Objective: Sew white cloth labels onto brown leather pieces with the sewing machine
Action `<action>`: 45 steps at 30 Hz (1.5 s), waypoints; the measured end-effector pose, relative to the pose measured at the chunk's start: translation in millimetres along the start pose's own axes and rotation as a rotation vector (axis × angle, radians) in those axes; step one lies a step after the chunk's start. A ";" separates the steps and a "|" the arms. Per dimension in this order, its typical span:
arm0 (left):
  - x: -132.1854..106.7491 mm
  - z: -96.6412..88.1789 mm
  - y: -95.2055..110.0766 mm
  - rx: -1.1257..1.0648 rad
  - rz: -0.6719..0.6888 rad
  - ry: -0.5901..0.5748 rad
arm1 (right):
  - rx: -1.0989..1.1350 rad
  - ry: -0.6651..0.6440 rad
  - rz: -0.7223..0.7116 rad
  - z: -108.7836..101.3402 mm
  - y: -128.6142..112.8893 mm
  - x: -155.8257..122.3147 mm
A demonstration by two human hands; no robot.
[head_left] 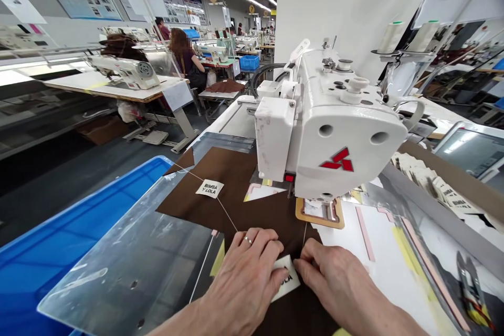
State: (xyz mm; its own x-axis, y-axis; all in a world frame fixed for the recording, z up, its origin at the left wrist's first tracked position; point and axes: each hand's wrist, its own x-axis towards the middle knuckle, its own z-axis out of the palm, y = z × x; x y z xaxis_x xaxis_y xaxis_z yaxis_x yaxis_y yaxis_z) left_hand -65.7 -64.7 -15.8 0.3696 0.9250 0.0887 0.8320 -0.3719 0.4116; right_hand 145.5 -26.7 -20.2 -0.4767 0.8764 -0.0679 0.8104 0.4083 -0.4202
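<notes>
A dark brown fabric piece [220, 168] lies across the machine bed, bearing a white label [210, 189] printed "BIMBA Y LOLA". A second white label [289, 284] lies on brown cloth between my hands, partly covered. My left hand [252, 268] rests on the cloth, fingers spread over it and its thumb on that label. My right hand [334, 273] is closed in a pinch at the label's right edge. A white thread [305, 233] runs from under the sewing machine head [346, 152] down to these fingertips. Just behind stands the tan clamp frame [319, 213].
Scissors-like snips [470, 283] lie at the right. Behind them a box [464, 226] holds stacked labels [433, 181]. On the left, a blue bin [129, 189] sits below the clear plate [118, 273]. Another person [187, 58] sits among machines further back.
</notes>
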 end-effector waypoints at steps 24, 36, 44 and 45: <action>-2.8 1.7 -1.4 -0.034 0.025 0.046 | 0.031 -0.041 0.071 3.5 0.5 1.3; -3.2 0.0 1.3 -0.041 0.019 0.053 | -0.071 0.105 -0.016 10.9 4.1 -1.2; -1.9 3.3 -0.2 -0.058 0.017 0.068 | -0.137 0.283 -0.207 15.1 9.9 -11.6; -2.3 3.5 -0.6 -0.056 0.024 0.071 | -0.148 0.283 -0.221 14.4 9.9 -12.9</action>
State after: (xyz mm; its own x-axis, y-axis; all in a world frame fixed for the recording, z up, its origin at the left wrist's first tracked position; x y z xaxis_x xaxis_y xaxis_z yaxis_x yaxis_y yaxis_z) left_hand -65.6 -66.9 -19.4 0.3571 0.9199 0.1620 0.7982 -0.3906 0.4586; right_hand 154.7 -37.6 -36.5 -0.5488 0.7908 0.2709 0.7490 0.6091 -0.2607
